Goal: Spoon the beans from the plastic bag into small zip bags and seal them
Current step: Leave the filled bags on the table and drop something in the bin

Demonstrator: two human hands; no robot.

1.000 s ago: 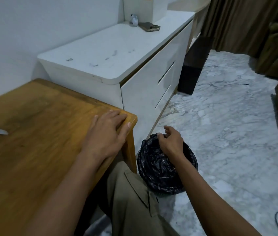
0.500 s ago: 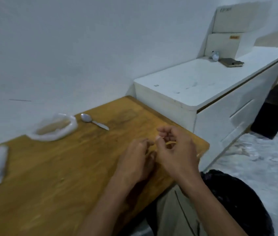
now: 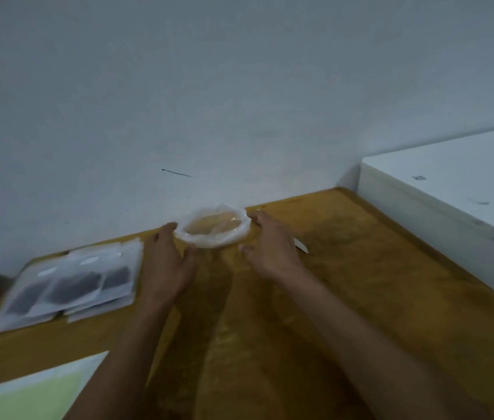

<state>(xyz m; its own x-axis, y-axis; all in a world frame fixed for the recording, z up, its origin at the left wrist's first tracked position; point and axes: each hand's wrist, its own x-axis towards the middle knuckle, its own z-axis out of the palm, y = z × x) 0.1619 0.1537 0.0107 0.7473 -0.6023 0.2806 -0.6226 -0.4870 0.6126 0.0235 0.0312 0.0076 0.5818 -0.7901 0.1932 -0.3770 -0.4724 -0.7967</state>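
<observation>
Plastic bag (image 3: 215, 228) of beans straight ahead between left hand (image 3: 168, 262) and right hand (image 3: 271, 250); fingers spread, gripping nothing, equally near.

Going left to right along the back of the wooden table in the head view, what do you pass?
Stack of zip bags → left hand → plastic bag of beans → right hand → spoon handle → white cabinet.
</observation>
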